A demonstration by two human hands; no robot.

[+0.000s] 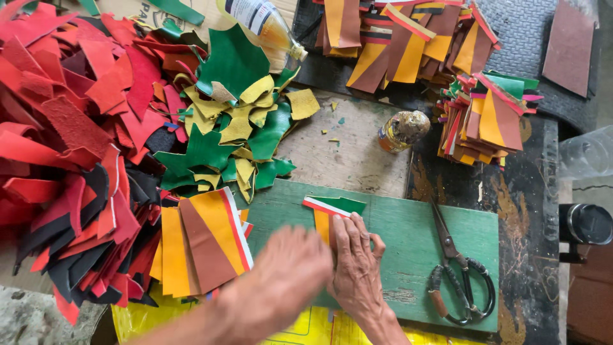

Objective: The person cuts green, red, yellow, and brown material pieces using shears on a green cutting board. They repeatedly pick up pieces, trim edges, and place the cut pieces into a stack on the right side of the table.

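The right hand [355,259] lies open and flat, pressing a striped leather piece [332,214] onto the green board [408,236]. The left hand [290,278] is blurred; its grip cannot be told. Scissors [460,268] lie at three o'clock.

The left hand [281,281] is motion-blurred; the right hand [354,262] hides most of the striped piece [329,211].

Big heap of red and black scraps [70,147] fills the left side. Beside it, green and yellow offcuts [239,121] pile up by a tipped plastic bottle [265,25]. A stack of orange and brown pieces [201,246] sits at the left edge of the green board [408,230]. Scissors [456,271] lie on the board's right part, blades pointing away. A glue-crusted jar [402,130] stands just past the board. More striped stacks [488,118] sit beyond it on the right, others [396,38] along the top edge.
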